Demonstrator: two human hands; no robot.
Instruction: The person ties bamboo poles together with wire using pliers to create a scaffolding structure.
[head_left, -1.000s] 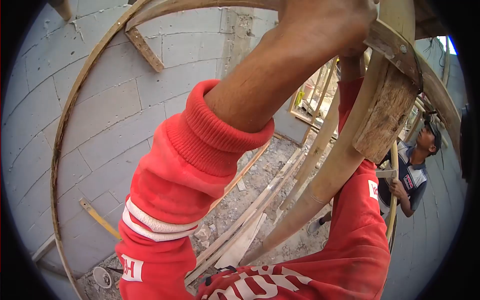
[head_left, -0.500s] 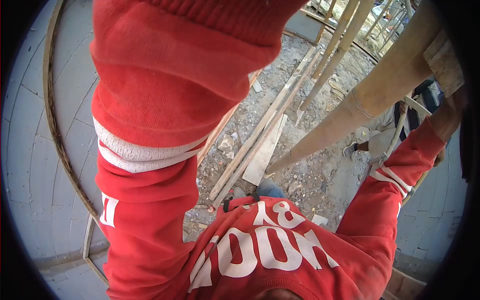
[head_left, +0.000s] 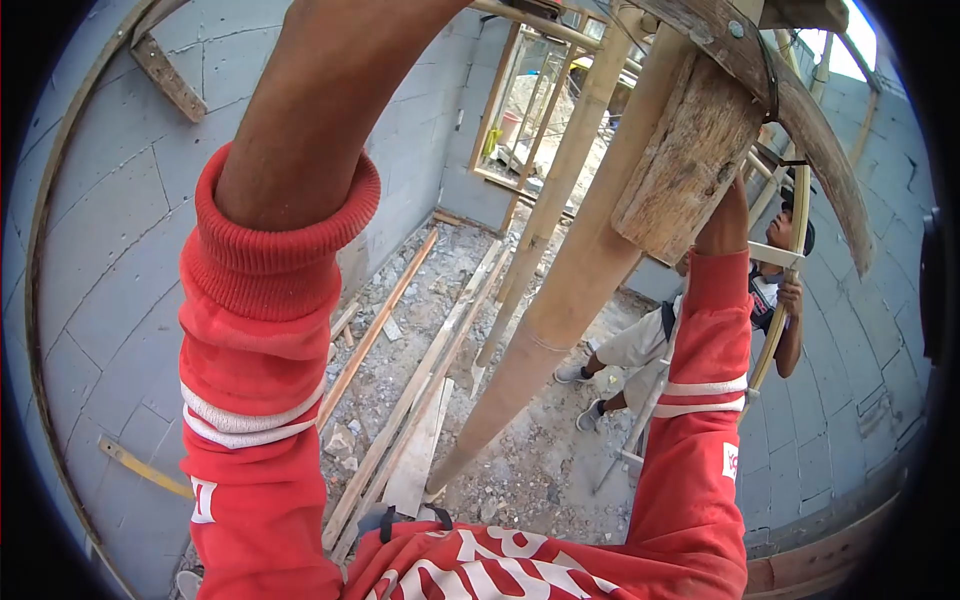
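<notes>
My left forearm, in a red sleeve with white stripes [head_left: 250, 420], reaches up past the top edge of the view, so my left hand is out of sight. My right arm is raised too. Part of my right hand [head_left: 729, 215] shows at the wrist, beside a rough wooden block [head_left: 685, 160]; its fingers are hidden behind the wood. That block stands against a thick bamboo pole [head_left: 560, 310] that slants down to the ground. A curved, weathered piece of wood [head_left: 800, 110] crosses above the block, with a nail or bolt head in it.
Another person [head_left: 655, 350] stands at the right, one hand on a curved pale pole [head_left: 783, 310]. Long planks [head_left: 420, 385] lie on the rubble floor [head_left: 520, 450]. A thinner bamboo pole [head_left: 555, 190] stands behind. Grey block walls [head_left: 120, 300] surround a framed opening [head_left: 535, 100].
The view has tilted up, showing more walls, the opening and the other person. My right arm now appears closer to the middle, beside the wooden block. My left forearm is bare above the cuff.
</notes>
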